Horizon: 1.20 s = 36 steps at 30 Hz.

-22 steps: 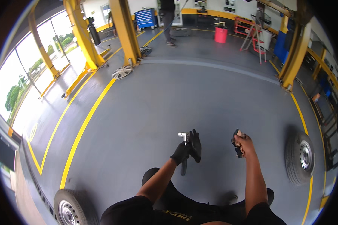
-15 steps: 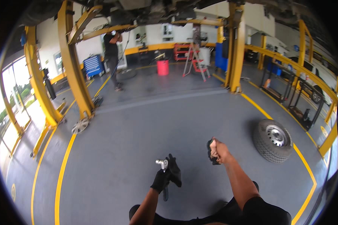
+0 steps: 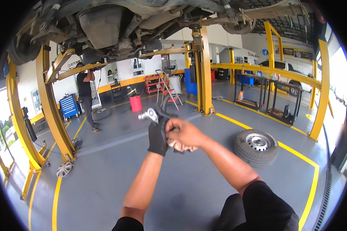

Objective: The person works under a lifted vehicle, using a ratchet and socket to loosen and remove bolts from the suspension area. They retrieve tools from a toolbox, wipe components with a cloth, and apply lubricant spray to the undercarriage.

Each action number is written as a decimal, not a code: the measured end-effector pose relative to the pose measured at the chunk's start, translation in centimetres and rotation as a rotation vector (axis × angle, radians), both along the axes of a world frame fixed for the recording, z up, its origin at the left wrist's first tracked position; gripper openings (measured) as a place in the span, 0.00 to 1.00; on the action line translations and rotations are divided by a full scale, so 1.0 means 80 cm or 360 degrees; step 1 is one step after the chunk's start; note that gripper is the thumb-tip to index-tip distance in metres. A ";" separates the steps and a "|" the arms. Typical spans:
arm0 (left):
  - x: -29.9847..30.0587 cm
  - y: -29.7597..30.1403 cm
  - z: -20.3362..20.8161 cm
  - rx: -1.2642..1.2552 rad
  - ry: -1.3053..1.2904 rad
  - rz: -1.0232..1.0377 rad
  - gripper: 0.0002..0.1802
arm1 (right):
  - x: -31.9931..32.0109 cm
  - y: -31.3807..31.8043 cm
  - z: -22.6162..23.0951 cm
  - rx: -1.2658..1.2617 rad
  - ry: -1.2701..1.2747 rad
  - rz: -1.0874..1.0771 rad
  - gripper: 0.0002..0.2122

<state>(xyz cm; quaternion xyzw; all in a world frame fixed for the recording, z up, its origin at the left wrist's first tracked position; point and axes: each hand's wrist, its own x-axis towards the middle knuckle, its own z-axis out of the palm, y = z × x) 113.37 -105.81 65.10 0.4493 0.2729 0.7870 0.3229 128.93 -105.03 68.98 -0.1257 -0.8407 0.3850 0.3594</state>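
My left hand (image 3: 157, 138), in a black glove, is raised before me and closed on a ratchet wrench (image 3: 152, 114). The wrench's round silver head and socket stick out to the left above the fist. Against the gloved hand, on its right side, is my bare right hand (image 3: 187, 133), its fingers curled and slightly blurred. Below those fingers hangs a crumpled black-and-tan glove (image 3: 179, 146), held in the right hand. The fingertips of both hands are partly hidden where they meet.
A raised vehicle's underside (image 3: 104, 27) spans overhead between yellow lift posts (image 3: 207, 73). A wheel (image 3: 256, 148) lies on the floor at right, a hubcap (image 3: 64, 169) at left. Farther back are a person (image 3: 85, 86), a red bucket (image 3: 135, 103), a stepladder (image 3: 169, 92) and a blue tool cabinet (image 3: 70, 106).
Both hands have risen and come together; the right hand moved left to the gloved left hand. The view has tilted up, showing more of the vehicle's underside.
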 end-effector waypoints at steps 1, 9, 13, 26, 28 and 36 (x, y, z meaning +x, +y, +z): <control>0.001 0.003 0.037 0.0098 0.0175 0.0083 0.09 | 0.000 0.008 0.029 0.0126 0.0126 -0.0028 0.08; 0.062 -0.003 0.241 0.0129 0.0205 -0.0203 0.13 | 0.036 0.033 0.234 0.0461 0.0213 -0.0401 0.09; 0.067 -0.026 0.281 -0.0198 0.0370 -0.0228 0.16 | 0.044 0.040 0.272 0.0000 0.0006 -0.0184 0.08; 0.100 -0.054 0.167 -0.0483 -0.0405 -0.0211 0.18 | 0.147 0.118 0.436 -0.0739 0.0241 0.0107 0.08; 0.137 -0.032 0.187 -0.0451 -0.0559 -0.0309 0.19 | 0.153 0.134 0.500 -0.0086 0.0208 -0.0278 0.08; 0.157 0.037 0.262 -0.0074 -0.0549 -0.0698 0.16 | 0.124 0.134 0.690 0.1748 -0.0778 -0.0812 0.20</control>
